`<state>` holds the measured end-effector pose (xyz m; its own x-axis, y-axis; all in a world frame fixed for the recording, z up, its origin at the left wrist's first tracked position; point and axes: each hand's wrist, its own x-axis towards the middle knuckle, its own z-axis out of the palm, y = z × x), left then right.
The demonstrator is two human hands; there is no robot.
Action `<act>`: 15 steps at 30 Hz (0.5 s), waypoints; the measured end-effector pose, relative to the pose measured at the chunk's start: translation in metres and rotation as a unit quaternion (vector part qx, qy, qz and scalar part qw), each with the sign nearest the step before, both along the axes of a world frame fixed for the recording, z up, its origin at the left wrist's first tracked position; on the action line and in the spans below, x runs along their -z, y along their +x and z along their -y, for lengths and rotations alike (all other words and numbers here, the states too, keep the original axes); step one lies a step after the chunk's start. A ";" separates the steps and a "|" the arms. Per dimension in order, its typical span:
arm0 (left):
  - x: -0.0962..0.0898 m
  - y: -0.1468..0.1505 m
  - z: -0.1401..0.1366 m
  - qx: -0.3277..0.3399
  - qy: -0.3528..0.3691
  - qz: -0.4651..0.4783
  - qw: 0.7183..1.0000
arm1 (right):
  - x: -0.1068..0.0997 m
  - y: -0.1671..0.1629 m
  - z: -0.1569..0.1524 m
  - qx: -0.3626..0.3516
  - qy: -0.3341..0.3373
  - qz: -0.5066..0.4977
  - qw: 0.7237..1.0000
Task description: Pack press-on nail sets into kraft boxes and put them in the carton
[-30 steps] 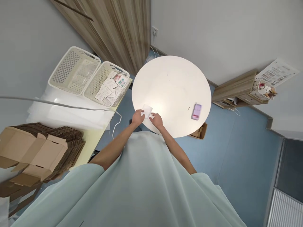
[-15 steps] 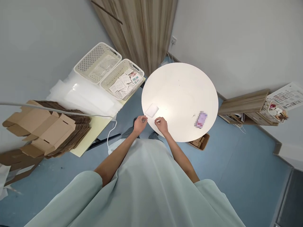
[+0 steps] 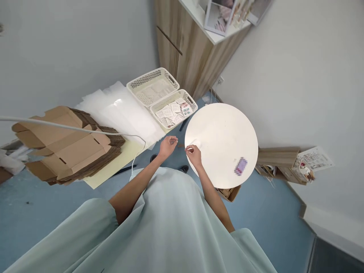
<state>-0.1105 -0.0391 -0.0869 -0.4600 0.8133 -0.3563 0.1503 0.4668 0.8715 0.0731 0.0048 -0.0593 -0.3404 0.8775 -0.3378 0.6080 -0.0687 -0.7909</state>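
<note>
My left hand (image 3: 167, 147) is raised left of the round white table's near-left edge, over the floor. Its fingers are pinched together; what they hold, if anything, is too small to make out. My right hand (image 3: 194, 155) hovers over the table's left edge, curled, with thumb and fingertips together toward the left hand. A whitish trace shows at its fingertips, too faint to name. Just beyond it, a pale flat piece (image 3: 195, 143) barely stands out from the white tabletop (image 3: 222, 136). The two hands are a short way apart.
A blurred-out purple item (image 3: 240, 166) lies on the table's right side. To the left, a side table holds flattened cardboard boxes (image 3: 74, 148), clear plastic sheets (image 3: 116, 110), a basket of cards (image 3: 173, 112) and another basket (image 3: 153, 89). A white cable (image 3: 119, 134) crosses there.
The view has tilted up and turned left, bringing the cabinet top into sight. My hands have shifted left relative to the table and slightly apart. The white packet on the table now shows only faintly.
</note>
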 end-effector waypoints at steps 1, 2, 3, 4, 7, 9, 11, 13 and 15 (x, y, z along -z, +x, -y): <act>-0.003 -0.012 0.002 -0.015 0.009 0.007 1.000 | -0.003 -0.013 0.000 -0.009 0.001 -0.003 1.000; -0.005 -0.025 0.004 -0.034 0.020 0.013 0.999 | -0.006 -0.026 0.000 -0.017 0.004 -0.008 1.000; -0.007 -0.037 0.006 -0.054 0.031 0.019 0.998 | -0.009 -0.040 -0.001 -0.027 0.008 -0.012 1.000; -0.009 -0.049 0.009 -0.074 0.041 0.023 0.996 | -0.011 -0.053 -0.001 -0.039 0.013 -0.015 0.999; -0.015 -0.084 0.023 -0.125 0.064 0.010 0.990 | -0.016 -0.097 -0.003 -0.085 0.023 -0.020 0.996; -0.019 -0.109 0.038 -0.151 0.072 -0.031 0.985 | -0.018 -0.127 -0.004 -0.121 0.025 -0.019 0.992; -0.021 -0.134 0.059 -0.180 0.070 -0.092 0.977 | -0.019 -0.158 -0.003 -0.160 0.027 -0.016 0.987; -0.021 -0.157 0.083 -0.218 0.045 -0.150 0.963 | -0.020 -0.188 0.001 -0.202 0.030 -0.014 0.979; -0.018 -0.178 0.110 -0.261 -0.006 -0.185 0.948 | -0.020 -0.217 0.007 -0.247 0.031 -0.013 0.968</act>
<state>-0.2881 -0.1496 -0.0687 -0.8932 0.4384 -0.1002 0.1906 0.5709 0.7986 -0.1438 -0.0018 -0.0396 -0.7312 0.6238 -0.2761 0.5349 0.2732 -0.7995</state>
